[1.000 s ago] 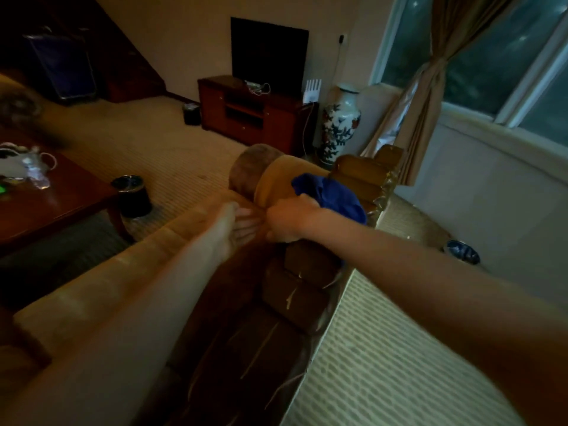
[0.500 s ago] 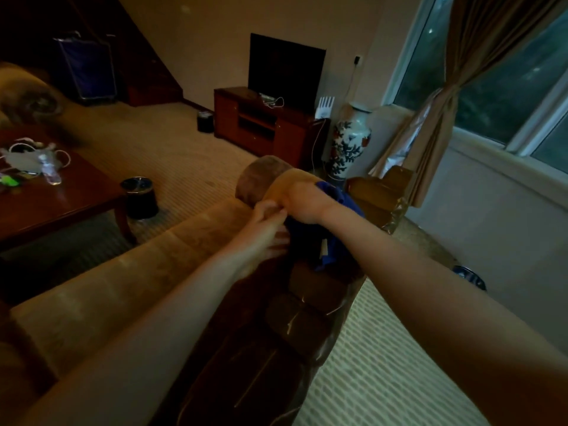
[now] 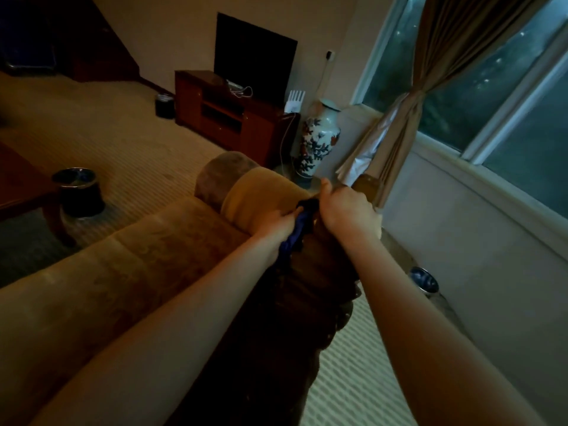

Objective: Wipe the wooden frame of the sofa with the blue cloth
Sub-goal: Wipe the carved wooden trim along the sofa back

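Coffee table [image 3: 18, 192] — dark wood, far left, partly cut off by the picture's edge.

Waste bin [image 3: 80, 192] — black, on the carpet just beside the table leg.

Sofa cushioning [image 3: 123, 272] — tan upholstery running from lower left up to a rolled bolster [image 3: 246, 186] at the far end.

Left hand [image 3: 273, 224] — at the seam where bolster meets wood, fingers curled and pinching the near side of the blue cloth.

Blue cloth [image 3: 296, 238] — bunched into a narrow strip between the two hands, lying on top of the frame.

Wooden frame [image 3: 307, 302] — dark carved rail, long axis running from the viewer away toward the far end; most of its length lies nearer the viewer than the hands.

Right hand [image 3: 345, 210] — fist-like over the far end of the rail, touching the cloth's upper end; whether it grips cloth or wood cannot be told.

Judgement: the left hand holds the cloth more plainly, so a stroke would likely draw back along the rail.

Vase [image 3: 319, 139], curtain [image 3: 396, 136], second bin [image 3: 425, 279] — right side.
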Available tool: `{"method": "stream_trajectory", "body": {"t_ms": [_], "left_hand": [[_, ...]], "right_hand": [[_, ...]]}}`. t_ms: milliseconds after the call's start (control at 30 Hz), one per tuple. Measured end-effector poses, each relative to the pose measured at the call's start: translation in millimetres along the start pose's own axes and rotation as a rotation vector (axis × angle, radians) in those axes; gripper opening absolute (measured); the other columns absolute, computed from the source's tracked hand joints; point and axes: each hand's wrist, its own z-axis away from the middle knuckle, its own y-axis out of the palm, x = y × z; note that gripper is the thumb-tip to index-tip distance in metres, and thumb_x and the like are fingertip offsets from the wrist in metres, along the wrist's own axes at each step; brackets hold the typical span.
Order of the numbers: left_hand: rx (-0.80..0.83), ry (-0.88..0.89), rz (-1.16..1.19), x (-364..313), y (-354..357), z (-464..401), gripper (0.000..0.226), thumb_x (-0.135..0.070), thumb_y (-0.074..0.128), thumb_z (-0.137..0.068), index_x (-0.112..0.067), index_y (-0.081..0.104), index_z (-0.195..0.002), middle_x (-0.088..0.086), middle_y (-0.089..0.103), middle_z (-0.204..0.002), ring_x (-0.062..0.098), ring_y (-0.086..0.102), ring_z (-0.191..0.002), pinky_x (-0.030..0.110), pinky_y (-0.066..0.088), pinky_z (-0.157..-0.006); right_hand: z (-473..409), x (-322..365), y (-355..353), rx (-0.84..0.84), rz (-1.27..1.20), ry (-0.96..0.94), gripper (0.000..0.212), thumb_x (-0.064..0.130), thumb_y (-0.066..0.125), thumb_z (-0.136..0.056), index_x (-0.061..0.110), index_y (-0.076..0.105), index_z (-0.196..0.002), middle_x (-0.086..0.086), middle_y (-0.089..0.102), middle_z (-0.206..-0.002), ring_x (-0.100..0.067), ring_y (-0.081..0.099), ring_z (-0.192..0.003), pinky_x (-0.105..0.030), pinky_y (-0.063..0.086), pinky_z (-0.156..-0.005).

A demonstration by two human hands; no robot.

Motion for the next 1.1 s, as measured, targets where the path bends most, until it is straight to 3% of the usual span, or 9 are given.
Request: {"method": "stream_trajectory", "body": {"t_ms": [167, 267, 367, 500, 600, 733, 900, 1000, 1100], "left_hand": [[0.087, 0.270, -0.093, -45, 18, 14, 0.028, -0.027, 0.051, -0.096, -0.008, 0.063, -0.112, 0.001, 0.060, -0.093, 0.009, 0.054, -0.078, 0.003, 0.037, -0.053], [0.187, 0.324, -0.095, -10, -14, 26, 0.023, -0.012, 0.050, -0.096, -0.011, 0.059, -0.117, -0.001, 0.061, -0.096, 0.007, 0.057, -0.085, 0.003, 0.043, -0.067], [0.207, 0.294, -0.131, 34, -56, 53, 0.027, -0.007, 0.050, -0.094, -0.023, 0.053, -0.116, 0.004, 0.061, -0.118, 0.013, 0.058, -0.109, 0.027, 0.044, -0.099], [0.336, 0.293, -0.072, 35, -59, 74, 0.035, -0.002, 0.042, -0.096, -0.036, 0.052, -0.101, -0.027, 0.064, -0.084, -0.018, 0.058, -0.076, 0.001, 0.042, -0.067], [0.379, 0.355, -0.119, 17, -30, 39, 0.036, -0.009, 0.032, -0.101, -0.023, 0.041, -0.134, -0.022, 0.045, -0.123, -0.013, 0.043, -0.114, -0.008, 0.031, -0.075], [0.389, 0.414, -0.114, 14, -4, -10, 0.041, -0.018, 0.033, -0.103, -0.014, 0.033, -0.144, -0.004, 0.041, -0.138, 0.003, 0.036, -0.122, 0.011, 0.035, -0.096], [0.353, 0.279, -0.195, 63, -31, -10, 0.033, -0.014, 0.040, -0.100, -0.009, 0.050, -0.132, 0.000, 0.059, -0.116, 0.006, 0.057, -0.089, 0.010, 0.044, -0.070], [0.367, 0.237, -0.114, 74, -48, 20, 0.027, -0.015, 0.039, -0.100, -0.028, 0.060, -0.110, 0.005, 0.058, -0.103, 0.016, 0.057, -0.086, 0.031, 0.042, -0.077], [0.421, 0.367, 0.044, 59, -51, 49, 0.026, -0.027, 0.040, -0.094, -0.047, 0.052, -0.105, -0.007, 0.054, -0.116, 0.010, 0.053, -0.110, 0.028, 0.039, -0.094]], "right_hand": [[-21, -1, 4, 0.000, -0.148, 0.057, 0.053, 0.042, 0.016, -0.101, 0.008, 0.057, -0.110, -0.020, 0.060, -0.113, -0.033, 0.055, -0.091, -0.037, 0.037, -0.076], [-15, -1, 1, -0.064, -0.231, 0.092, 0.058, 0.047, 0.016, -0.100, 0.010, 0.058, -0.117, -0.020, 0.058, -0.120, -0.037, 0.054, -0.107, -0.039, 0.038, -0.085], [-2, 4, 0, -0.068, -0.167, 0.090, 0.061, 0.052, 0.014, -0.099, 0.013, 0.058, -0.115, -0.018, 0.060, -0.114, -0.037, 0.055, -0.106, -0.047, 0.039, -0.093], [-1, 9, 2, -0.077, -0.144, 0.087, 0.062, 0.053, 0.012, -0.098, 0.014, 0.058, -0.115, -0.018, 0.060, -0.113, -0.038, 0.055, -0.107, -0.050, 0.038, -0.094], [-3, 10, 4, -0.092, -0.144, 0.091, 0.059, 0.052, 0.012, -0.098, 0.019, 0.059, -0.110, -0.014, 0.060, -0.109, -0.035, 0.054, -0.103, -0.050, 0.038, -0.094], [-2, 11, 5, -0.087, -0.120, 0.121, 0.057, 0.054, 0.010, -0.098, 0.020, 0.056, -0.097, -0.007, 0.052, -0.091, -0.030, 0.053, -0.096, -0.052, 0.039, -0.094], [1, 15, 3, -0.092, -0.091, 0.141, 0.051, 0.053, 0.012, -0.099, 0.019, 0.049, -0.086, -0.005, 0.049, -0.087, -0.031, 0.054, -0.098, -0.052, 0.036, -0.094], [2, 15, 4, -0.092, -0.088, 0.144, 0.052, 0.054, 0.012, -0.098, 0.020, 0.048, -0.085, -0.003, 0.047, -0.082, -0.026, 0.049, -0.088, -0.051, 0.036, -0.092], [1, 15, 3, -0.089, -0.110, 0.149, 0.053, 0.054, 0.011, -0.098, 0.020, 0.051, -0.091, -0.001, 0.041, -0.075, -0.023, 0.044, -0.083, -0.051, 0.036, -0.093]]}}
